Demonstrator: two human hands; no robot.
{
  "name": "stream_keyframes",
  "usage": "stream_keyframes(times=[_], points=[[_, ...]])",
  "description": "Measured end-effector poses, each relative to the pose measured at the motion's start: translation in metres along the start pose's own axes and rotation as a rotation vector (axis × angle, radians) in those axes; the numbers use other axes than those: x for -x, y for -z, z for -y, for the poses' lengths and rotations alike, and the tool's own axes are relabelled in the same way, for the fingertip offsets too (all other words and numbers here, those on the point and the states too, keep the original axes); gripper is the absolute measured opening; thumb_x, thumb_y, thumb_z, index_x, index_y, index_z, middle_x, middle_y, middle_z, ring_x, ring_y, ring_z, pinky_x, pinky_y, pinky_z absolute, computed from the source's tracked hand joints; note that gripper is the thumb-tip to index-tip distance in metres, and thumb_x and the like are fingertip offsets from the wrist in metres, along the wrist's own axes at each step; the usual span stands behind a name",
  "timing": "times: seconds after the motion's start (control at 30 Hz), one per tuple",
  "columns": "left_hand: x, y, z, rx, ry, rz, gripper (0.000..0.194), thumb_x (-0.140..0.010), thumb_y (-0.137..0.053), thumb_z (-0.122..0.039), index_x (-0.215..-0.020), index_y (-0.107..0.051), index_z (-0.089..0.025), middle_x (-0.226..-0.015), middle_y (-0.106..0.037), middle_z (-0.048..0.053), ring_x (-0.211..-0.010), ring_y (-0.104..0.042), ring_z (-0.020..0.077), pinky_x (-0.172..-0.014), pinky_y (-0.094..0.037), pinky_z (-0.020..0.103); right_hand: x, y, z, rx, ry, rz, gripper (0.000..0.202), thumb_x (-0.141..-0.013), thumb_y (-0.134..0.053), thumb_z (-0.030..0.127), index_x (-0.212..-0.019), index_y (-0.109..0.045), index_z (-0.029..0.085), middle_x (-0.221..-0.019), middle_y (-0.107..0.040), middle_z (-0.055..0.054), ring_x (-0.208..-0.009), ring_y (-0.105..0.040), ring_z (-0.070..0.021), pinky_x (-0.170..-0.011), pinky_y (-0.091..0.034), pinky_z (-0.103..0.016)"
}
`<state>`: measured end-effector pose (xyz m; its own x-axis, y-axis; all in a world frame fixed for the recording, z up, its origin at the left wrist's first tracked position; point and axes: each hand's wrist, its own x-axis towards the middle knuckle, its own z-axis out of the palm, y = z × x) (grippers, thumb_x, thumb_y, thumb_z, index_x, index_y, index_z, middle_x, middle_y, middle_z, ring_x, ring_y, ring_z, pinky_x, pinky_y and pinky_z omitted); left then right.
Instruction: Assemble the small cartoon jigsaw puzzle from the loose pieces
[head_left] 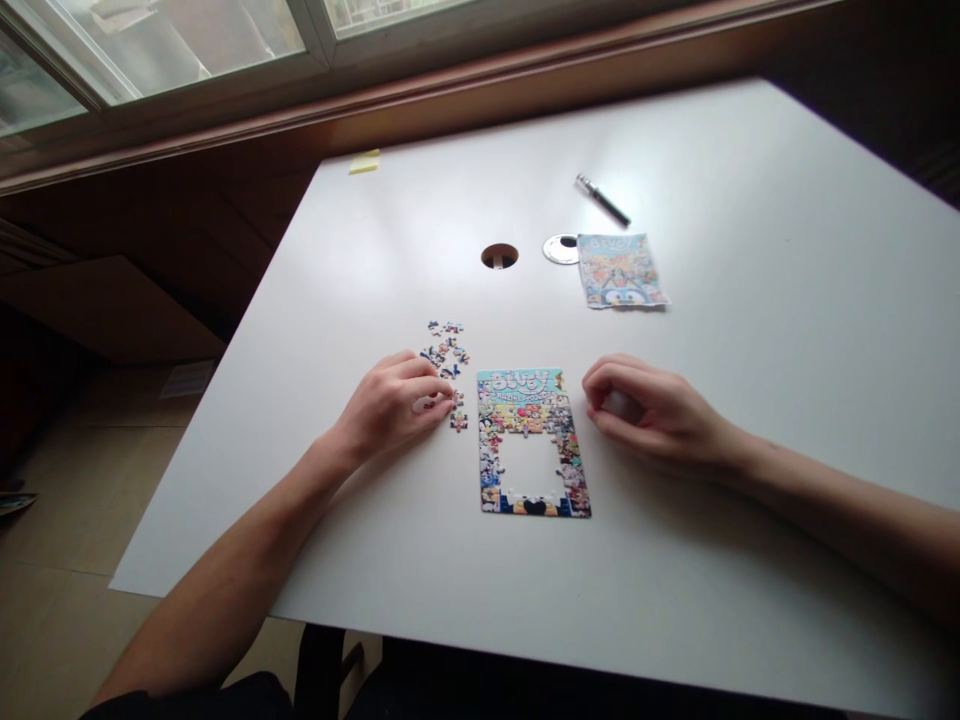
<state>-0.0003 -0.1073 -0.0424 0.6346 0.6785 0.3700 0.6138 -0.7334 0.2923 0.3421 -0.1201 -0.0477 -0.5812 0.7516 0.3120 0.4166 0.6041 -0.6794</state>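
My left hand (397,400) is left of the puzzle, its thumb and fingertips closed on a small jigsaw puzzle piece. Loose puzzle pieces (450,352) lie scattered just beyond those fingers, and another piece (459,422) sits just below the fingertips. Between my hands lies the partly assembled jigsaw puzzle (525,415), its top and border joined around a rectangular gap. My right hand (652,410) rests on the table right of the puzzle, fingers curled into a loose fist, with nothing visible inside.
A printed picture sheet (622,272) partly covers a round silvery cap (560,249) behind the puzzle. Farther back lies a black pen (604,200). The white table (420,580) has a cable hole (499,257) and yellow tape (364,162) at its far edge, near a window.
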Motion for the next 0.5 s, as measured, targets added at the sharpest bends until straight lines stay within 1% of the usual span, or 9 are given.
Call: stream_keyframes(times=[0.2,0.5], points=[[0.0,0.0005,0.0008,-0.019,-0.031,-0.036,0.007,-0.089,-0.069,-0.023,-0.088,-0.075,-0.02,-0.083,-0.07,0.003,-0.079,-0.06,0.0158,-0.074,-0.051,0.03,-0.0009,-0.0005,-0.0005,0.001,-0.01,0.003,0.015,-0.08,-0.06,0.011,-0.085,-0.054,0.024,-0.083,-0.059,-0.004,-0.075,-0.054,-0.0194,-0.069,-0.046,-0.032],[-0.0005,0.0012,0.0024,-0.027,-0.034,-0.056,0.006,-0.088,-0.07,-0.023,-0.088,-0.076,-0.021,-0.085,-0.072,0.003,-0.078,-0.061,0.0158,-0.073,-0.052,0.03,0.0004,-0.0005,-0.0006,-0.007,-0.002,0.006,0.018,-0.081,-0.06,0.008,-0.086,-0.053,0.023,-0.084,-0.057,-0.003,-0.077,-0.053,-0.0189,-0.07,-0.045,-0.032]])
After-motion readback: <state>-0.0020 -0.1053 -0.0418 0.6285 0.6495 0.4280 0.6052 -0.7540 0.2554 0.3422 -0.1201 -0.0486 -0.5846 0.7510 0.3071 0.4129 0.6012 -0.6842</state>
